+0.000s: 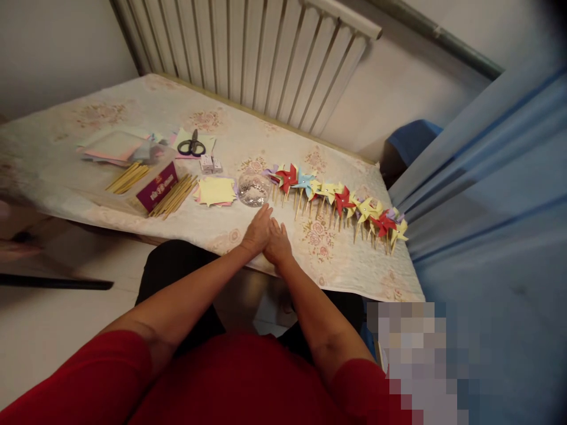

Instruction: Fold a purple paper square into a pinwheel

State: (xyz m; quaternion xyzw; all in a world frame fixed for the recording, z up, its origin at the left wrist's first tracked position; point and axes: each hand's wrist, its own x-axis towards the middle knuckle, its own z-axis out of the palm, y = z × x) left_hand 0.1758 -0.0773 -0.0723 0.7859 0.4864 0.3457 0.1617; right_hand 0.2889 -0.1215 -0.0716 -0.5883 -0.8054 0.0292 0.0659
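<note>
At the front edge of the table, my left hand (257,229) and my right hand (279,244) touch each other, with the fingers stretched forward. Nothing shows in either one. Just beyond my fingertips is a clear round dish (254,190) with small shiny pieces in it. To its left lies a stack of yellow and pink paper squares (215,191). A row of paper pinwheels (342,200) on sticks, in red, blue, yellow and purple, stretches away to the right.
Thin wooden sticks (174,196) lean by a clear box with a purple label (157,186). Black-handled scissors (191,144) lie on paper behind two small boxes (210,164). A radiator (248,53) stands behind the flowered tablecloth (319,242); a blue curtain (496,195) hangs at right.
</note>
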